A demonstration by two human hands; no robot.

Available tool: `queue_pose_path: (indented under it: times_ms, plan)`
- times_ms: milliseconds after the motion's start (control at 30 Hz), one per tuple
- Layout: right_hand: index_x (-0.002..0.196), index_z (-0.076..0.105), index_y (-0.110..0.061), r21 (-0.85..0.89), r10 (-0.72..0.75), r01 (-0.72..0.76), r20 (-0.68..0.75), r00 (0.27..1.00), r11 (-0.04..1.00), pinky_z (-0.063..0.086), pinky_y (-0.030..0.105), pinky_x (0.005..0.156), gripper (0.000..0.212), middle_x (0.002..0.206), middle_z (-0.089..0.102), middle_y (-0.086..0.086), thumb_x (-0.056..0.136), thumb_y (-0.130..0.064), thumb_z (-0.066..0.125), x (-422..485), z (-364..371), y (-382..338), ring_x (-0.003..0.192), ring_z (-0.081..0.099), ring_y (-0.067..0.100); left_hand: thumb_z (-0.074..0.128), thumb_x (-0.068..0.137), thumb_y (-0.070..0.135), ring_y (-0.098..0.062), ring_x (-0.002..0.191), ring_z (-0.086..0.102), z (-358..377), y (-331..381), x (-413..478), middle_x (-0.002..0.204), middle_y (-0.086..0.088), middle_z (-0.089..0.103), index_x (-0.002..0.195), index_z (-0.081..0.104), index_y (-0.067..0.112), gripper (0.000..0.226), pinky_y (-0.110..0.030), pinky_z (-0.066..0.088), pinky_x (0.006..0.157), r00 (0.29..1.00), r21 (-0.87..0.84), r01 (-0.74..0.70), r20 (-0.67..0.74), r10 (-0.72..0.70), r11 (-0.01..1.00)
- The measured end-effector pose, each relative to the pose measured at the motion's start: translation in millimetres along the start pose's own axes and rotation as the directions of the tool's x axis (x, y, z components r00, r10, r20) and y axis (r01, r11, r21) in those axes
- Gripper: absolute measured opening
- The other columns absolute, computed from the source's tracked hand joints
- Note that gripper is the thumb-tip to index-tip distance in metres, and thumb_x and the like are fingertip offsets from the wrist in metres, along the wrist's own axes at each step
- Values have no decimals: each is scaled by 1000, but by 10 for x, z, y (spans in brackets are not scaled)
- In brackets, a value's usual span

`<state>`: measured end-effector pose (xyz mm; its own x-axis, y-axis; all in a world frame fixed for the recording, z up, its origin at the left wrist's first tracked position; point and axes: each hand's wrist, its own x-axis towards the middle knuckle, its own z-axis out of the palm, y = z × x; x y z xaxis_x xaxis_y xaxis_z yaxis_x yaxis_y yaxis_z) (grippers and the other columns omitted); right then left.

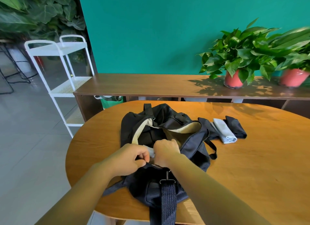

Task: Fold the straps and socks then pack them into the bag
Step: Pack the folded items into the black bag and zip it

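Note:
A dark navy duffel bag (pixel 169 124) lies unzipped on the wooden table (pixel 251 166), its cream lining showing. At the bag's near end my left hand (pixel 132 157) pinches the bag's edge, fingers curled. My right hand (pixel 165 152) is curled just beside it at the opening, and a bit of pale grey fabric (pixel 151 152) shows between the two hands. What the right hand grips is hidden. Right of the bag lie a folded light grey sock (pixel 225 132), a folded black piece (pixel 236 126) and another dark piece (pixel 207 124). The wide woven shoulder strap (pixel 168 201) runs toward me.
A long brown sideboard (pixel 151 85) stands behind the table with two potted plants (pixel 238 60) in red pots at its right end. A white wire cart (pixel 67 84) stands to the left on the grey tiled floor. A green bag (pixel 111 101) sits under the sideboard.

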<state>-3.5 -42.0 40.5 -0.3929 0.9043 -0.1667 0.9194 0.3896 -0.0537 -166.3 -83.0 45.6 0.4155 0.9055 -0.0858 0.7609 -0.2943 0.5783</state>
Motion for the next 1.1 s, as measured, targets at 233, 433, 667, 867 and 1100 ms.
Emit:
queue_pose_path:
  times_ms: [233, 433, 667, 867, 1100]
  plan:
    - [66, 51, -6, 290, 194, -217, 108, 975, 932, 36, 28, 57, 18, 64, 50, 9, 83, -10, 56, 61, -46, 272, 62, 46, 23, 63, 86, 14, -7, 75, 62, 83, -46, -22, 83, 10, 67, 81, 68, 31, 18, -28, 53, 68, 991, -135, 38, -124, -55, 990]
    - [66, 43, -14, 165, 249, -283, 198, 948, 945, 39, 31, 68, 24, 77, 51, 5, 84, -19, 57, 25, -69, 254, 82, 51, 28, 70, 83, 16, -7, 101, 46, 166, -1, 27, 98, 18, 52, 90, 69, 29, 15, -31, 35, 81, 775, 160, 85, -631, 35, 983]
    - [71, 47, -16, 146, 268, -311, 258, 928, 939, 40, 33, 76, 21, 85, 53, 4, 79, -28, 62, 39, -84, 257, 91, 53, 29, 53, 85, 33, -4, 114, 36, 339, 64, 68, 102, 23, 57, 82, 70, 34, 17, -28, 9, 83, 878, 344, 204, -477, -16, 917]
    - [103, 51, -16, 41, 304, -327, 273, 913, 944, 29, 41, 101, 29, 127, 51, 10, 83, -36, 59, 86, -18, 241, 124, 34, 34, 52, 84, 31, -2, 116, 35, 262, 64, 147, 107, 22, 57, 96, 68, 36, 20, -28, 11, 87, 910, 339, 205, -410, -51, 918]
    - [118, 56, -19, 104, 93, -112, 167, 982, 988, 13, 52, 109, 36, 114, 60, 5, 86, -7, 46, 131, -120, 265, 113, 50, 31, 52, 76, 31, -4, 128, 29, 256, 54, 146, 105, 19, 57, 112, 60, 35, 37, -35, 11, 96, 941, 408, 169, -337, -24, 897]
